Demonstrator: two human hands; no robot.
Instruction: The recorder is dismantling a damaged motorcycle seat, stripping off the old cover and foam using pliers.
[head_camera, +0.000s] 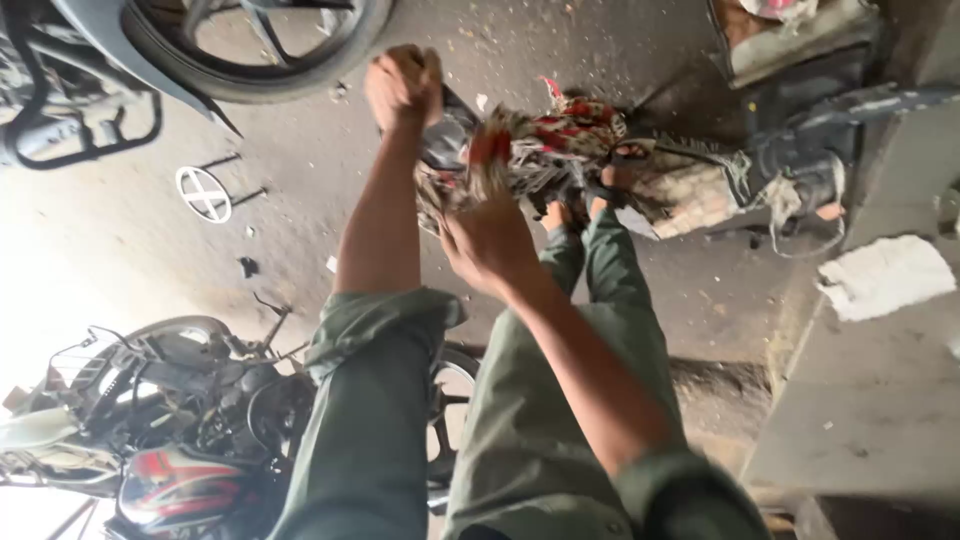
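Observation:
My left hand (405, 85) is raised in a closed fist around the top of a dark, shiny part (447, 135). My right hand (488, 238) sits lower and grips a crumpled rag (545, 145) patterned in red, white and black. The rag is bunched against the dark part, between my two hands. Both arms wear rolled-up green sleeves. Below the rag I see my legs in green trousers (600, 290) and my sandalled feet (598, 190) on the grey concrete floor. What the dark part is cannot be made out, since the rag covers most of it.
A motorcycle wheel (255, 50) fills the top left, and a parked motorcycle (170, 410) with a red-and-black tank stands at the lower left. A round white cross-shaped piece (203, 193) lies on the floor. A white cloth (885, 275) rests on a raised ledge at right, near cluttered sacks (700, 190).

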